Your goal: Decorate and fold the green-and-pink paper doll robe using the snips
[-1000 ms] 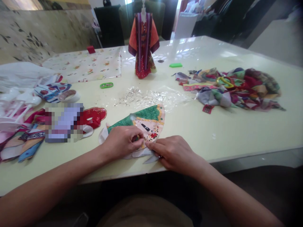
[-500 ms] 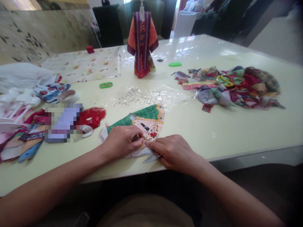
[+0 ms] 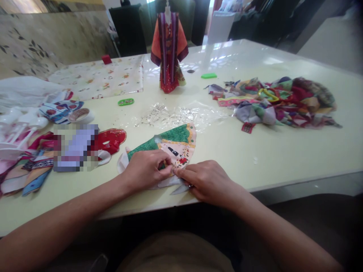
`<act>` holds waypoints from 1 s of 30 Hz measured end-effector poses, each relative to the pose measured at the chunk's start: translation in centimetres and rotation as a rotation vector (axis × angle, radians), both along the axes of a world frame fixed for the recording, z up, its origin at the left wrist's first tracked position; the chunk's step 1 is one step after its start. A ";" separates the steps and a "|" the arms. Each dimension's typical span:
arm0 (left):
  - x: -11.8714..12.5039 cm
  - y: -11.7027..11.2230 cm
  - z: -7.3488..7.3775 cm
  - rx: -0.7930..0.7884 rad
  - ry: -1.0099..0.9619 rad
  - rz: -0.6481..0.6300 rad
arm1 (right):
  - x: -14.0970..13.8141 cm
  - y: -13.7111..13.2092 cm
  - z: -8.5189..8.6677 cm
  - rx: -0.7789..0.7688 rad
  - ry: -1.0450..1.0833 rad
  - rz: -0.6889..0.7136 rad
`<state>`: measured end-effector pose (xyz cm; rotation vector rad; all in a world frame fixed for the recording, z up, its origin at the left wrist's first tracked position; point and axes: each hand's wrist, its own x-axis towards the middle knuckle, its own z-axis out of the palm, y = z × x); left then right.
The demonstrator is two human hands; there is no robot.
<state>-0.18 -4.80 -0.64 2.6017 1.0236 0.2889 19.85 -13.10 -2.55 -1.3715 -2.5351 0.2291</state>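
The left hand (image 3: 146, 170) and right hand (image 3: 211, 180), fingers curled and nearly meeting, grip the near edge of a fan-shaped green-and-pink patterned fabric piece (image 3: 177, 141) on the table. Just beyond that piece lies a clear crinkled plastic sheet (image 3: 195, 117) strewn with tiny silver beads (image 3: 155, 117).

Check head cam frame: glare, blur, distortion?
Head view: strong window glare on the glossy table at the far end; wide-lens bowing curves the near table edge; corners fall dark; a pixelated patch hides part of the image left; left hand, right hand and patterned piece look acceptably sharp.
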 end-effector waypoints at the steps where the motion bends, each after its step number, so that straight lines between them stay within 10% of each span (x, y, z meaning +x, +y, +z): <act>1: 0.1 0.0 0.0 -0.004 0.004 0.007 | 0.0 0.0 0.0 -0.005 -0.002 -0.001; 30: 0.0 0.4 0.8 -0.265 -0.032 0.069 | -0.2 -0.1 -0.3 0.075 -0.011 0.001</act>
